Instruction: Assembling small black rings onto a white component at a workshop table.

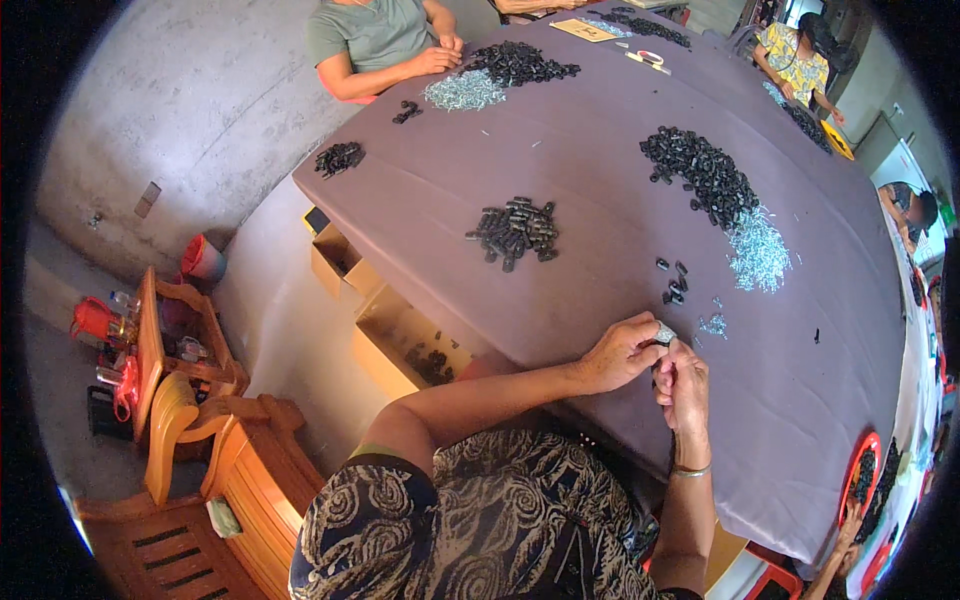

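Note:
My left hand [622, 354] and my right hand [685, 388] meet over the table's near edge, fingers pinched close together. A small pale, greyish thing [664, 334] shows at my left fingertips; its kind is too small to tell. What my right fingers pinch is hidden. Just beyond my hands lie several loose black cylindrical parts [675, 290] and a little scatter of small shiny silvery pieces [713, 325]. Farther off, a large heap of black parts [700, 170] adjoins a pile of silvery pieces [758, 252]. To the left sits another heap of black cylindrical parts [514, 232].
A grey-brown cloth covers the table [600, 120]. Across it, a person in a green shirt [375, 45] works by more heaps; others sit at the right. Open cardboard boxes [400, 335] stand below the left edge, near a wooden chair [230, 460]. A red tray [862, 470] lies at right.

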A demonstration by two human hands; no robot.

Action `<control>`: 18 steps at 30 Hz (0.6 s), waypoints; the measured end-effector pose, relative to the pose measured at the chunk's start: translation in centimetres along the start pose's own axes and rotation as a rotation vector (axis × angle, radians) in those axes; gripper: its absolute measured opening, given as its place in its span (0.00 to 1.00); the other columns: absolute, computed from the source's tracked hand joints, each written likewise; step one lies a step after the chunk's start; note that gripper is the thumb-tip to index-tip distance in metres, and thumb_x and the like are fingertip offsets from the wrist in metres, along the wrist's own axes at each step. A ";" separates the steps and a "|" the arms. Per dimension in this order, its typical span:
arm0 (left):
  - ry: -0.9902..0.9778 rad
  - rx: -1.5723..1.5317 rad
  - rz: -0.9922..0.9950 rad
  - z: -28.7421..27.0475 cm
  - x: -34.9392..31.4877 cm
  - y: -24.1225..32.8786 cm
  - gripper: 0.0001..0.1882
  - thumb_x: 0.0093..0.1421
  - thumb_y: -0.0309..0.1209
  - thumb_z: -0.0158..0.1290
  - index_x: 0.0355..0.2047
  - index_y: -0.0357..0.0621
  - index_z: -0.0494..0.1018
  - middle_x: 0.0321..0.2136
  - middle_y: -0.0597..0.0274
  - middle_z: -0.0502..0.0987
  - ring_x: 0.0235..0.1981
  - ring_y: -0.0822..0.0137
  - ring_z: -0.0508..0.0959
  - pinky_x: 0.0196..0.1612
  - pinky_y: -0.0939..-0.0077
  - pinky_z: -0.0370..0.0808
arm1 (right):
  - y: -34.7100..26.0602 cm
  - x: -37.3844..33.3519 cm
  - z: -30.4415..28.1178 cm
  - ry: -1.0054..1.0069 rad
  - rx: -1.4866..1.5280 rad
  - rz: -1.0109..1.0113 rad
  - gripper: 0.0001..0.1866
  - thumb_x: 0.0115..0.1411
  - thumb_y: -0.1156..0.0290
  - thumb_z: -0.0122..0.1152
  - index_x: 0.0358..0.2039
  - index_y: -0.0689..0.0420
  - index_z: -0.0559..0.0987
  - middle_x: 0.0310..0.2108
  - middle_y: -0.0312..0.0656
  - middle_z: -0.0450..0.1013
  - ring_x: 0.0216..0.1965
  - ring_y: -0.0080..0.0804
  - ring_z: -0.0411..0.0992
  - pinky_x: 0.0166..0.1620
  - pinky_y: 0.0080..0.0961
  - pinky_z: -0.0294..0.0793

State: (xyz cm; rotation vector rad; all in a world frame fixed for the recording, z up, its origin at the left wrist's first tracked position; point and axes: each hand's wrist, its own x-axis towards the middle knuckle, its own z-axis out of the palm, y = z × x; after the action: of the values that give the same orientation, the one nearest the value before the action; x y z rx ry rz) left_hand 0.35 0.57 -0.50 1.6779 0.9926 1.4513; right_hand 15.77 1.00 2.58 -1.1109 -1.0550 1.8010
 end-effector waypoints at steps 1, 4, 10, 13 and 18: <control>0.000 -0.001 -0.001 0.0 0.0 -0.1 0.07 0.56 0.29 0.51 0.32 0.37 0.69 0.27 0.54 0.67 0.28 0.55 0.71 0.32 0.66 0.70 | 0.0 0.0 0.0 0.001 0.000 0.001 0.17 0.65 0.57 0.49 0.21 0.52 0.66 0.14 0.26 0.56 0.12 0.10 0.49 0.12 0.10 0.43; -0.011 -0.017 0.014 0.0 0.0 -0.3 0.07 0.56 0.27 0.51 0.33 0.37 0.69 0.28 0.54 0.68 0.29 0.56 0.72 0.32 0.67 0.70 | -0.2 0.0 0.1 0.025 -0.006 0.029 0.18 0.65 0.56 0.50 0.21 0.52 0.66 0.14 0.26 0.56 0.12 0.10 0.49 0.12 0.10 0.43; 0.002 -0.025 0.071 0.0 0.1 0.2 0.05 0.56 0.25 0.50 0.33 0.37 0.70 0.27 0.55 0.68 0.28 0.57 0.72 0.32 0.68 0.70 | -0.3 -0.1 0.3 0.028 0.007 0.003 0.18 0.64 0.56 0.52 0.21 0.52 0.67 0.14 0.25 0.57 0.11 0.10 0.49 0.11 0.10 0.45; 0.003 -0.022 0.055 0.0 0.0 -0.1 0.05 0.56 0.24 0.50 0.32 0.37 0.70 0.27 0.56 0.68 0.28 0.59 0.72 0.32 0.70 0.70 | -0.3 -0.1 0.4 0.008 0.007 -0.008 0.17 0.63 0.57 0.54 0.21 0.52 0.68 0.14 0.25 0.57 0.11 0.09 0.50 0.11 0.09 0.45; -0.006 -0.039 -0.019 0.0 0.0 0.3 0.05 0.55 0.23 0.51 0.32 0.37 0.70 0.27 0.57 0.68 0.28 0.62 0.72 0.31 0.71 0.70 | -0.4 -0.2 0.4 0.022 -0.012 -0.004 0.17 0.63 0.58 0.54 0.21 0.52 0.68 0.14 0.24 0.58 0.11 0.09 0.50 0.11 0.09 0.45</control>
State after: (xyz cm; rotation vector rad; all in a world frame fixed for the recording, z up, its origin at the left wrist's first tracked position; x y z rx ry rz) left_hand 0.36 0.42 -0.20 1.6396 0.9681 1.4435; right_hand 15.48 0.88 3.10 -1.1328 -1.0557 1.7775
